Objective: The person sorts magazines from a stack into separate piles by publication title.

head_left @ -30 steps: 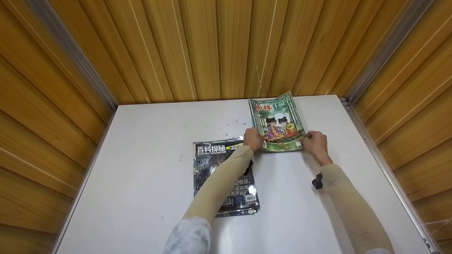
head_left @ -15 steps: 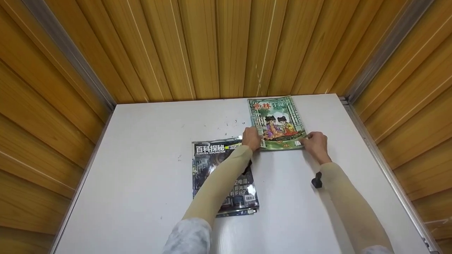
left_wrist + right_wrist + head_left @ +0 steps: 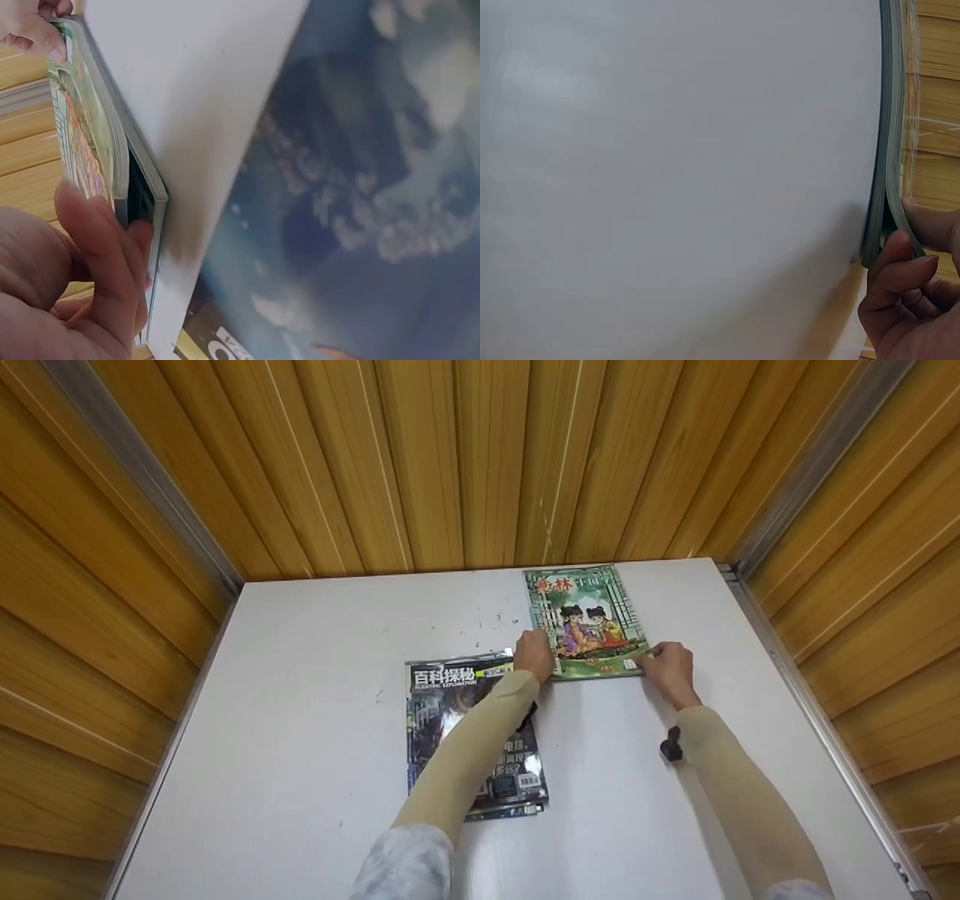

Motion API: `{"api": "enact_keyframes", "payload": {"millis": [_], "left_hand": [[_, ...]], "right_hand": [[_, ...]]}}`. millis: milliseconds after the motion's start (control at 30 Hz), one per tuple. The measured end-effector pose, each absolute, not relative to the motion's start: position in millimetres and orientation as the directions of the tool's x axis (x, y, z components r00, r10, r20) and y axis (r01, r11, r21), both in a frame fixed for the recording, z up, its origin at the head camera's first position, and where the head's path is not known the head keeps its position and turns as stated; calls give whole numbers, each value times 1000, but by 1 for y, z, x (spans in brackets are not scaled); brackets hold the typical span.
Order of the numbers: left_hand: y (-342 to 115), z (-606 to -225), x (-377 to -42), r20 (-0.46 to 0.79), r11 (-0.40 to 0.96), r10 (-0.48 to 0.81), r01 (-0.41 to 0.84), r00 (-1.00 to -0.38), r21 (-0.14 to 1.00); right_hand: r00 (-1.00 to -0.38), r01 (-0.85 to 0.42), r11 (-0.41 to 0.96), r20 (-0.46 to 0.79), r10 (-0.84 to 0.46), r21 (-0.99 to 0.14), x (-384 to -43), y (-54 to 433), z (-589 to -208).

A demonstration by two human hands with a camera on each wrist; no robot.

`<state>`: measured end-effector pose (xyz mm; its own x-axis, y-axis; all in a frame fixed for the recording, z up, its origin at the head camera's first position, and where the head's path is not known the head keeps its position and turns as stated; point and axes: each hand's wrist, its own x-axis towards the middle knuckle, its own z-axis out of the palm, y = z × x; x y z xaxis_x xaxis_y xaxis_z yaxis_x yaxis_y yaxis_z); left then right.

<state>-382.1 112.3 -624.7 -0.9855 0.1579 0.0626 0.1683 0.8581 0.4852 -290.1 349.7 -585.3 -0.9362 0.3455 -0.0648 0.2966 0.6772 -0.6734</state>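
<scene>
Green illustrated magazine, in the head view, sits at the table's far edge, right of centre; left hand and right hand pinch its near corners. One Scientific Exploration magazine lies nearer, atop at least one more. Left wrist: one lower magazine beneath. Right wrist: again two; stacking, I'd judge, next wanting lowering and squaring.
</scene>
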Motion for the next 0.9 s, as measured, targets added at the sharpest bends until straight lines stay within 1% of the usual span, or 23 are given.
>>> {"api": "enact_keyframes", "payload": {"millis": [167,200,267,367,567,667,733,767,800,833,900], "left_hand": [[106,-609,-369,98,869,167,194,-981,456],[105,-612,-370,104,868,170,199,-980,455],[103,-604,-368,77,862,187,201,-979,466],[103,-613,-374,72,851,217,225,-973,474],[92,-634,-393,-9,788,306,248,-952,563],[80,-637,-399,-53,741,340,232,-939,630],[71,-636,-401,-38,713,347,237,-937,660],[66,-634,-401,-24,703,342,238,-939,670],[61,-623,-396,-21,703,339,239,-941,670],[57,-620,-395,27,693,338,268,-941,670],[47,-592,-377,71,699,334,298,-940,650]], "right_hand": [[-938,293,684,-61,342,-668,-288,350,-591],[-936,300,679,-70,345,-670,-287,349,-591],[-935,308,675,-80,347,-670,-284,349,-591],[-932,309,684,-69,355,-660,-282,349,-590],[-919,330,703,-44,392,-631,-277,344,-589],[-907,328,692,-9,421,-643,-274,336,-586],[-900,309,676,24,435,-669,-271,328,-581],[-898,295,667,41,439,-684,-268,322,-578],[-893,281,653,57,446,-704,-265,317,-574],[-889,266,639,72,451,-721,-262,312,-570],[-881,233,611,102,462,-756,-253,301,-562]]}}
